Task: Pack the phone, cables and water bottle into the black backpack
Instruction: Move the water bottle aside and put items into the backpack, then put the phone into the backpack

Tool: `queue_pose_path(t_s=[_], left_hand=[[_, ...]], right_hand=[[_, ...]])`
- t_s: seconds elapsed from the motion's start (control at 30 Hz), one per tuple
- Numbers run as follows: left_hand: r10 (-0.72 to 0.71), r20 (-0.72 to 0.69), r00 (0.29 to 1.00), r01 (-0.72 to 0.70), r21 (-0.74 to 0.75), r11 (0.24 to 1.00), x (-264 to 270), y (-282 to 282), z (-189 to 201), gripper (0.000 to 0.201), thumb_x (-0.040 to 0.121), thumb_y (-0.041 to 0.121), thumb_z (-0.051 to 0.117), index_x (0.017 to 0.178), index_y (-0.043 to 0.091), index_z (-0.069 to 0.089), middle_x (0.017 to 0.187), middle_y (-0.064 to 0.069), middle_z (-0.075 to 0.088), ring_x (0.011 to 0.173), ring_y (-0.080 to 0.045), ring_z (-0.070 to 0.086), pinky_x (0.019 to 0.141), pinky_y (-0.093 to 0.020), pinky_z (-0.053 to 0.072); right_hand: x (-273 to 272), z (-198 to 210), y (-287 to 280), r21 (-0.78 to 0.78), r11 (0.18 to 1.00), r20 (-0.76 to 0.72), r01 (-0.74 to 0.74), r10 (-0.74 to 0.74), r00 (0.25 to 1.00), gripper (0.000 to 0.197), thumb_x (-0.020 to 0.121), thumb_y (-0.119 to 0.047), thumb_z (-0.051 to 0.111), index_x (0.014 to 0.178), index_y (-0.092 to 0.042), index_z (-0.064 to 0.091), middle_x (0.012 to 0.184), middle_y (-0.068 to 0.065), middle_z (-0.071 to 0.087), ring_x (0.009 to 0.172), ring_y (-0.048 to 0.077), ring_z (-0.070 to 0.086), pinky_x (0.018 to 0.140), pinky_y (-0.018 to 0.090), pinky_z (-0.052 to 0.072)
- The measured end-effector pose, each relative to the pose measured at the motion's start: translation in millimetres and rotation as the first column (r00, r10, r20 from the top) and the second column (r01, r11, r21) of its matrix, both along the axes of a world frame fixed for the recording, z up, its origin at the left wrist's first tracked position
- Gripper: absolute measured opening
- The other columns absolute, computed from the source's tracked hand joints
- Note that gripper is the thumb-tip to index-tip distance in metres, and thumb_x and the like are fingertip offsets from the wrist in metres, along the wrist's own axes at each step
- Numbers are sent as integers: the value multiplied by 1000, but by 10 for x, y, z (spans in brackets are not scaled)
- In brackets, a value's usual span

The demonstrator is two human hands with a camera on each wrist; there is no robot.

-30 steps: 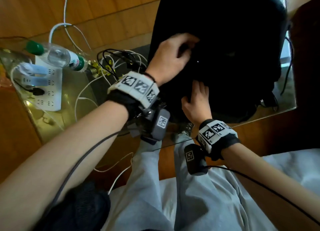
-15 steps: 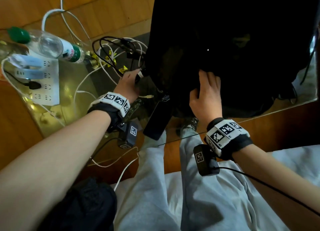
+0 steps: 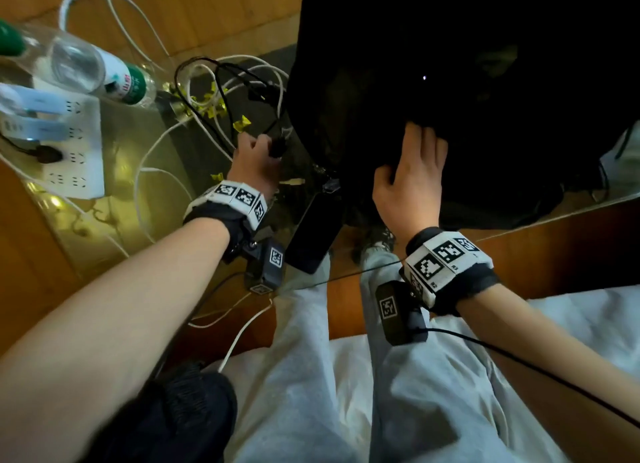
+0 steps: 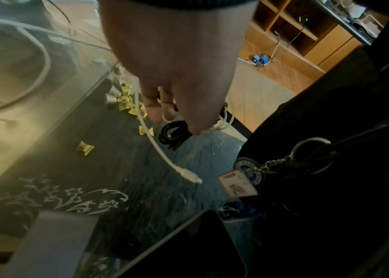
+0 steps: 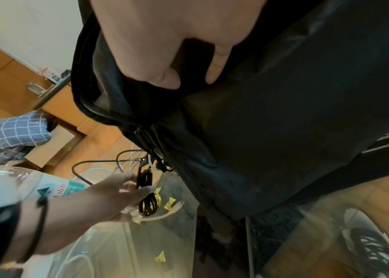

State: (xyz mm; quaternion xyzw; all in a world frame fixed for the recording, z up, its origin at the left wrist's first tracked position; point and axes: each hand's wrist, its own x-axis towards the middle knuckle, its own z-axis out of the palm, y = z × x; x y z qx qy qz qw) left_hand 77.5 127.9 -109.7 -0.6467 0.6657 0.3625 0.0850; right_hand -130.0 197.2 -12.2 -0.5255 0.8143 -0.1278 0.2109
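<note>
the black backpack (image 3: 467,91) stands on the glass bench (image 3: 145,157), toward its right edge, its front pocket gaping. the right hand (image 3: 410,182) has its grip closed on the pocket's fabric edge, thumb on one side and fingers tucked over the rim, holding the opening apart.

the left hand (image 3: 254,162) is low over the bench just left of the backpack, its grip pinched narrow round a coiled black cable (image 5: 146,191); a white cable (image 4: 162,148) also runs under the fingers, its plug end lying loose on the glass. whether the hand holds the white one too, i cannot tell. more loops of black and white cable lie tangled behind the hand, near the bench's far edge.

the phone (image 3: 313,232) lies flat and dark at the near edge of the bench, beside the backpack's lower corner and just right of the left wrist. the water bottle (image 3: 86,67) lies on its side at the far left corner, partly over a white power strip (image 3: 65,143). small yellow candy wrappers (image 4: 126,103) are scattered on the shelf under the glass. a keyring with a tag (image 4: 237,185) hangs from the backpack's side.
</note>
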Motion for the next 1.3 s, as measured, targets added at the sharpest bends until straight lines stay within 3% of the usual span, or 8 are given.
queue_pose_path(t_s=[0.2, 0.4, 0.53, 0.63, 0.8, 1.0, 1.13, 1.3], left_hand=[[141, -120, 983, -133, 70, 989, 97, 140, 168, 24, 93, 5, 49, 115, -5, 48, 126, -24, 38, 120, -34, 40, 94, -23, 30], [422, -209, 882, -431, 6, 902, -83, 452, 612, 64, 95, 4, 49, 149, 8, 16, 144, -18, 17, 105, -9, 46, 90, 2, 22], [551, -338, 763, -602, -59, 797, -289, 593, 1070, 61, 96, 12, 49, 148, 16, 20, 142, -9, 33, 127, -15, 41, 107, -23, 34], [530, -452, 717, -645, -141, 751, -614, 494, 1521, 41, 93, 13, 49, 134, 16, 41, 120, 1, 49, 114, -15, 52, 99, -36, 47], [218, -618, 755, -438, -229, 869, -1514, 136, 2181, 23, 87, 13, 54, 108, 13, 64, 99, 6, 65, 93, -10, 63, 83, -25, 50], [-43, -136, 990, 16, -196, 980, -2415, -118, 1876, 45, 79, 31, 48, 120, 20, 62, 126, -10, 59, 117, -31, 54, 98, -41, 45], [-46, -160, 986, -2, -290, 957, -2591, 96, 1714, 41, 83, 11, 49, 123, 9, 59, 129, -15, 53, 120, -34, 46, 105, -35, 36], [52, -145, 988, -117, -485, 867, -2092, 568, 1716, 22, 75, -2, 44, 90, 6, 58, 103, -14, 54, 98, -30, 49, 89, -35, 39]], right_hand=[[-87, 28, -33, 14, 998, 18, -59, 59, 998, 57, 80, -11, 49, 135, 1, 39, 135, 21, 44, 125, 39, 37, 102, 26, 23], [-224, 49, 69, 42, 979, 77, -199, 196, 978, 58, 82, -12, 50, 137, 2, 37, 136, 22, 43, 127, 39, 37, 105, 28, 22], [-448, 252, 71, 147, 921, 144, -361, 341, 929, 57, 86, -16, 49, 141, -7, 35, 141, 14, 42, 132, 31, 35, 109, 37, 26], [-734, 441, 48, 228, 867, 20, -443, 450, 893, 52, 87, -24, 47, 138, -23, 40, 143, 2, 43, 140, 25, 23, 109, 43, 20], [-1341, 718, 31, 255, 810, -61, -528, 558, 827, 57, 81, -23, 52, 137, -30, 42, 137, 7, 47, 136, 28, 30, 105, 47, 26], [-1743, 783, 164, 166, 798, -18, -579, 589, 808, 61, 69, -22, 45, 129, -23, 52, 123, 3, 62, 123, 26, 50, 90, 39, 43], [-1816, 740, 218, 156, 794, 56, -587, 586, 808, 62, 75, -18, 51, 137, -24, 44, 137, 1, 51, 135, 23, 37, 98, 40, 39], [-1831, 695, 229, 154, 797, 118, -584, 572, 812, 65, 80, -19, 51, 143, -24, 33, 149, 0, 35, 144, 20, 19, 102, 43, 37]])
